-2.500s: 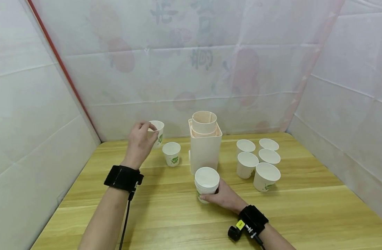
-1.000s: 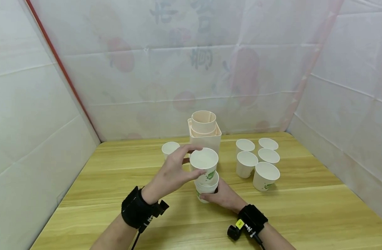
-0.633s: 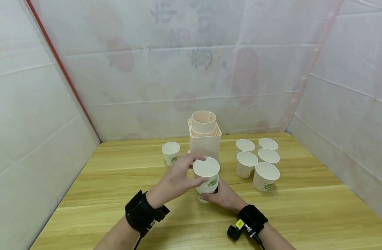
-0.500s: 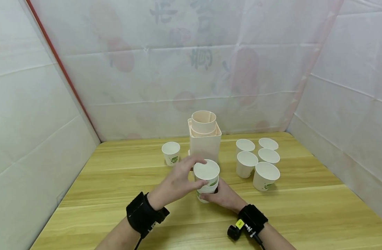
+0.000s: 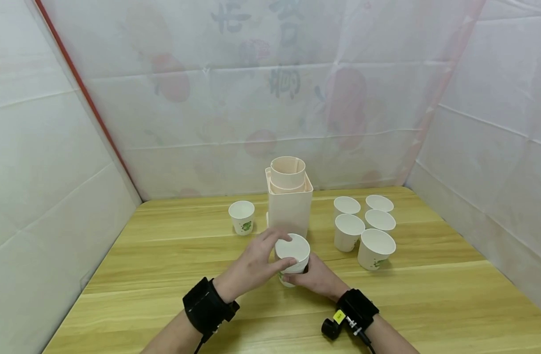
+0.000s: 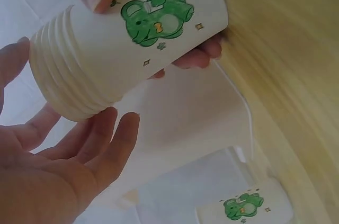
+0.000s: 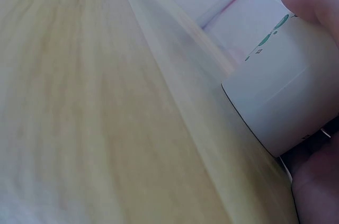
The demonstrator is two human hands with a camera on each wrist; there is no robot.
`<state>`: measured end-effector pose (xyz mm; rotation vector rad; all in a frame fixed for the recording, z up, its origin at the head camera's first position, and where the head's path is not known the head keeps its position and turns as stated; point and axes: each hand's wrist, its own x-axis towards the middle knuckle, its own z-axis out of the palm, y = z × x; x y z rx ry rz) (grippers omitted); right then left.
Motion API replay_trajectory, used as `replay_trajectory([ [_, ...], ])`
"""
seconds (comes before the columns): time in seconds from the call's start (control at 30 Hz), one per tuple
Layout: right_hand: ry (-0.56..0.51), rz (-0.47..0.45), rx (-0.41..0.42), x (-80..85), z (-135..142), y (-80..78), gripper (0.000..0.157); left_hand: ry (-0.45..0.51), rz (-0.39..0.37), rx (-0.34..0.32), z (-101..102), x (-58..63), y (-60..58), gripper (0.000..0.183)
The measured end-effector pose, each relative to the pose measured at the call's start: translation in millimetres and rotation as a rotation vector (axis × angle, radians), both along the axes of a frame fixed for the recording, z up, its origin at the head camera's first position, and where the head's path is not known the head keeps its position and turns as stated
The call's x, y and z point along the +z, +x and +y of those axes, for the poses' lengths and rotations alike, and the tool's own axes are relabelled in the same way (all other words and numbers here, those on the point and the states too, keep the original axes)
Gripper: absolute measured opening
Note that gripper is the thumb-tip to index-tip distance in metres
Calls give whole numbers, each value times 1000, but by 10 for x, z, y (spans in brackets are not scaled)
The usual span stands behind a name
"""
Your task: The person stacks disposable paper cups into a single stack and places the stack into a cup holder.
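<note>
A stack of nested white paper cups (image 5: 292,250) stands upright on the wooden table, directly in front of a cream box. Low on the stack, my right hand (image 5: 319,278) grips its right side, thumb across the front. My left hand (image 5: 257,260) holds the top rim between thumb and fingers from the left. Several rims sit close together at the upper end of the stack (image 6: 153,25) in the left wrist view, and a green bear print shows on the lowest cup. The right wrist view shows the stack's base (image 7: 286,91) at the tabletop.
Behind the stack stands the cream box (image 5: 290,211) with a round tube (image 5: 288,172) rising from its top. One paper cup (image 5: 242,219) stands to its left. Several single cups (image 5: 376,250) stand in a group at the right. White sheeting (image 5: 270,113) encloses the table.
My left hand has brought a paper cup from the back left over to the stack and lowered it in, so it now sits nested on top. My right hand keeps its grip.
</note>
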<state>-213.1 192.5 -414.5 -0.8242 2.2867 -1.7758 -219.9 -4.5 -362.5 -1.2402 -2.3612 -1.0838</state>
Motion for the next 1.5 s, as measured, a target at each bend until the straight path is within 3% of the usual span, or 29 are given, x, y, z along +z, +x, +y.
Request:
replay_trajectory([
  [0.23, -14, -7, 2, -16, 11, -24, 57, 16, 21, 7, 2, -36, -12, 47],
  [0.43, -1, -14, -6, -26, 5, -23, 59, 10, -44, 4, -51, -7, -43, 53],
  [0.53, 7, -24, -20, -22, 2, -22, 61, 30, -56, 56, -122, 57, -101, 50],
  [0.77, 13, -35, -27, -19, 1, -28, 63, 87, 44, 262, -397, 193, -360, 40],
  [1.07, 8, -50, -30, -14, 3, -11, 63, 79, -84, 462, -617, 114, -701, 52],
  [1.27, 6, -11, -22, 3, 6, -3, 60, 44, -168, 533, -632, -14, -881, 71],
  [1.5, 21, -4, -7, -8, 5, -27, 61, 69, -340, 586, -634, -179, -1011, 93],
])
